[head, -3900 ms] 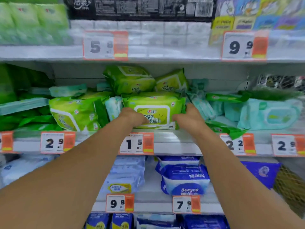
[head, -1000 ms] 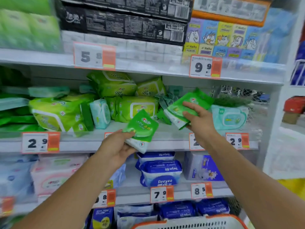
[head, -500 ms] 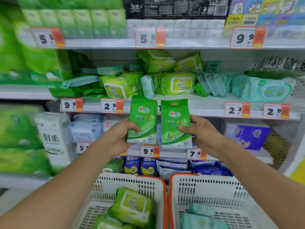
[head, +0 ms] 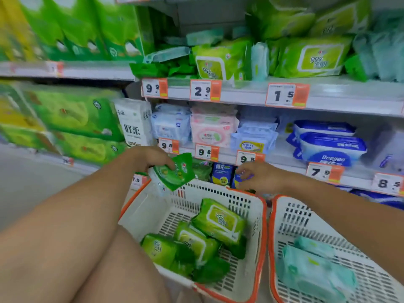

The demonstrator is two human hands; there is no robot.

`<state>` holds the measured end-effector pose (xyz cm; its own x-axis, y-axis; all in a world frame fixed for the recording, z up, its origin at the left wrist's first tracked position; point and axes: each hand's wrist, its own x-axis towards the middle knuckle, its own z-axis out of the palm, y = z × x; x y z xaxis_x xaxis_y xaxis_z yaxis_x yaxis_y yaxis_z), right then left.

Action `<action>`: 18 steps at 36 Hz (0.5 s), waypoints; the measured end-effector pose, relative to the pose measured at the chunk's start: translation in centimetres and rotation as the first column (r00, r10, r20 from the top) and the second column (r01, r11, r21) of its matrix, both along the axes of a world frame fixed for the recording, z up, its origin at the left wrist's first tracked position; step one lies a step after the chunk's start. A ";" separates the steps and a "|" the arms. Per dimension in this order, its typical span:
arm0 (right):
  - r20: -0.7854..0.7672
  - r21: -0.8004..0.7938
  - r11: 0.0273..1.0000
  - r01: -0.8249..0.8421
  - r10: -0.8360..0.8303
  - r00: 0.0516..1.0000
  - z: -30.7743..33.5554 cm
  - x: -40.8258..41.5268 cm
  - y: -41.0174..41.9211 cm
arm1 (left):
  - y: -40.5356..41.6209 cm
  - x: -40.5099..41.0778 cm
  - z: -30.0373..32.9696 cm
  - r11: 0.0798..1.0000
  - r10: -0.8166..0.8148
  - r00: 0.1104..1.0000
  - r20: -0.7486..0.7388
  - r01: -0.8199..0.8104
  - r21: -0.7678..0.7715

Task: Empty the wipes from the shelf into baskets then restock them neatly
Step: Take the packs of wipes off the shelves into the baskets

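Hands: left hand (head: 150, 159) gripping small green wipes packs (head: 175, 173) over the left basket (head: 260, 217); right hand (head: 261, 177) hovering loosely spread, holding nothing. Store shelf (head: 328, 99) carrying more wipes behind; right basket (head: 284, 217) running out of frame; labels blurring.

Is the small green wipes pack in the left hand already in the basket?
Not yet. The left hand grips the small green pack above the left basket rim.

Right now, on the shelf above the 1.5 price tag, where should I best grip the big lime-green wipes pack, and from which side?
Probably grip the big lime-green wipes pack by its two short ends, reaching straight in from the front. It lies lengthwise along the shelf edge, facing out.
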<state>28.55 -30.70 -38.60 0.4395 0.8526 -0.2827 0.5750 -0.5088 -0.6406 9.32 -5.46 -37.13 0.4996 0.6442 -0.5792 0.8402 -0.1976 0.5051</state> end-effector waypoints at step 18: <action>0.067 0.759 0.476 0.443 -0.735 0.675 16.1 14.8 -8.1 | -17.7 22.3 14.2 0.784 -0.612 0.390 0.688 0.185 0.593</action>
<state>43.39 -38.79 -22.55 0.8413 0.2193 0.4940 0.5405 -0.3562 -0.7623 31.63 -23.12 -22.97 0.8365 0.2592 0.4828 -0.1644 -0.7218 0.6723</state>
